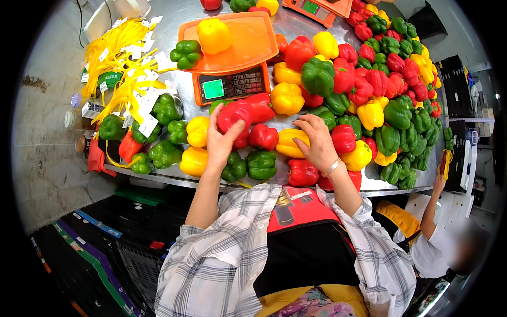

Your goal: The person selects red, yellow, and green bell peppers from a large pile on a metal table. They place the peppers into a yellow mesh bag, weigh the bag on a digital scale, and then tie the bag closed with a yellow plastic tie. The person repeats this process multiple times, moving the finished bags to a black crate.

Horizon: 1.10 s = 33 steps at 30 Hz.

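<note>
My left hand [222, 136] grips a red bell pepper [236, 115] just in front of the scale's keypad. The fingers of my right hand [317, 138] curve over a yellow bell pepper [292, 142] on the metal table, thumb against its side; whether it is gripped is unclear. Between the hands sits another red bell pepper [263, 137], with a green bell pepper [261, 164] nearer my body. On the orange pan [247, 39] of the digital scale [231, 84] rests a yellow bell pepper [214, 36]. A green bell pepper [186, 54] is at the pan's left edge.
A large heap of mixed bell peppers [396, 87] covers the table's right side. Yellow ribbons with white tags [119, 63] lie at left. A second orange scale [317, 12] stands at the back. At far right, a person [431, 245] reaches toward stacked black crates [455, 158].
</note>
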Motion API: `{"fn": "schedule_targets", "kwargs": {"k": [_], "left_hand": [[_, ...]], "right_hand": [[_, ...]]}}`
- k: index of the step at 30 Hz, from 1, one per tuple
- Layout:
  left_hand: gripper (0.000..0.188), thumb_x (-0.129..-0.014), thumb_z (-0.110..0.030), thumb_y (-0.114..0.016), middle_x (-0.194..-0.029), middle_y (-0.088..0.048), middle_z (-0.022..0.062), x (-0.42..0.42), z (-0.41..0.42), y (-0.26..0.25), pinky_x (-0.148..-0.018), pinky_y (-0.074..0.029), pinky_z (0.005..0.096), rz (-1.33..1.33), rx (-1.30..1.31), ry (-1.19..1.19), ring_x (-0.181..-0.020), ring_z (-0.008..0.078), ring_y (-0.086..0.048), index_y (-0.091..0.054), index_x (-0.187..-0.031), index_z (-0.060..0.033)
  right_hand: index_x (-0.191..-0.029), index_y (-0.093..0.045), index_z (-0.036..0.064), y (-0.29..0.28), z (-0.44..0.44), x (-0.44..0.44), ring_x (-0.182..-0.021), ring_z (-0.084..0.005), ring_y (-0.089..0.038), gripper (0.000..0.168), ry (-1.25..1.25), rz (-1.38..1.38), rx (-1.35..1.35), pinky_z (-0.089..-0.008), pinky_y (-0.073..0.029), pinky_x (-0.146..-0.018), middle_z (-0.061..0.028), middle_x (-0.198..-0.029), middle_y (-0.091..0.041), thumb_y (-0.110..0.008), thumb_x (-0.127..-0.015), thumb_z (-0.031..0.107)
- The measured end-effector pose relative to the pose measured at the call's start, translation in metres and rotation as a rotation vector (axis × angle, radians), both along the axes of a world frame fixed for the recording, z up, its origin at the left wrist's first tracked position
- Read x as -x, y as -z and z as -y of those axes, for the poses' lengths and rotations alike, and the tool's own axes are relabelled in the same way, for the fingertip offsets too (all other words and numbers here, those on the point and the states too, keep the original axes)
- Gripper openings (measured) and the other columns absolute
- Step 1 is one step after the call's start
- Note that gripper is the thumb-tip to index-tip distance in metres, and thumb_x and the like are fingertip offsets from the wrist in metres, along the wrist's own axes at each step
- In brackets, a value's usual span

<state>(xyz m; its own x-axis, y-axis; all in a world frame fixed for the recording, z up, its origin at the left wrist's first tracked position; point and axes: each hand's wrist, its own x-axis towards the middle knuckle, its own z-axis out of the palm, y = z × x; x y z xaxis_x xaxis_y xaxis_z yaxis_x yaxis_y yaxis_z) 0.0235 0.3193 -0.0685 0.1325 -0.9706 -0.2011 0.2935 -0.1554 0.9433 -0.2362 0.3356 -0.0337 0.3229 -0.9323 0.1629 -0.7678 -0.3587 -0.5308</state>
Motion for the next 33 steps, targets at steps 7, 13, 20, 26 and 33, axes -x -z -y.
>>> {"fn": "schedule_targets", "kwargs": {"k": [7, 13, 20, 26, 33], "left_hand": [[0.052, -0.090, -0.035, -0.066, -0.115, -0.059, 0.0113, -0.025, 0.015, -0.016, -0.085, -0.055, 0.0364, -0.315, -0.050, -0.122, -0.101, 0.0203, -0.062, -0.049, -0.126, -0.0013], [0.077, -0.071, -0.016, -0.084, -0.124, -0.053, 0.0152, -0.013, 0.012, -0.008, -0.100, -0.042, 0.0361, 0.286, 0.085, 0.025, -0.112, 0.0225, -0.054, -0.043, -0.134, 0.0003], [0.075, -0.065, -0.015, -0.085, -0.122, -0.053, 0.0142, 0.011, 0.013, -0.016, -0.102, -0.040, 0.0376, 0.648, 0.178, 0.433, -0.115, 0.0283, -0.052, -0.049, -0.130, -0.0052], [0.046, -0.075, -0.016, -0.078, -0.118, -0.056, 0.0162, 0.010, 0.026, -0.012, -0.100, -0.041, 0.0395, 0.728, 0.311, 0.369, -0.113, 0.0313, -0.053, -0.059, -0.114, -0.0022], [0.039, -0.080, -0.017, -0.074, -0.118, -0.058, 0.0183, 0.041, 0.038, -0.025, -0.099, -0.041, 0.0428, 1.023, 0.402, 0.365, -0.113, 0.0356, -0.053, -0.060, -0.114, -0.0022]], "right_hand": [[-0.115, -0.059, 0.006, -0.008, 0.027, -0.017, -0.115, -0.0347, -0.051, 0.042, -0.069, 0.013, -0.046, -0.0402, -0.042, -0.098, -0.0152, -0.120, -0.055, -0.070, -0.074, 0.005], [-0.122, -0.057, 0.014, -0.037, 0.085, -0.011, -0.127, -0.0372, -0.039, 0.057, 0.137, -0.266, 0.419, -0.0517, -0.031, -0.103, -0.0140, -0.131, -0.047, -0.075, -0.068, 0.013], [-0.127, -0.054, 0.025, -0.015, 0.122, 0.040, -0.108, -0.0337, -0.050, 0.073, 0.206, -0.239, 0.228, -0.0451, -0.044, -0.090, -0.0128, -0.127, -0.048, -0.082, -0.060, 0.024], [-0.120, -0.059, 0.021, -0.017, 0.065, 0.026, -0.105, -0.0317, -0.048, 0.067, 0.141, -0.157, 0.191, -0.0444, -0.042, -0.086, -0.0101, -0.118, -0.050, -0.082, -0.058, 0.023], [-0.129, -0.053, 0.019, -0.004, 0.013, 0.015, -0.127, -0.0390, -0.036, 0.072, 0.100, -0.067, 0.033, -0.0495, -0.033, -0.103, -0.0130, -0.136, -0.041, -0.081, -0.063, 0.022]]}}
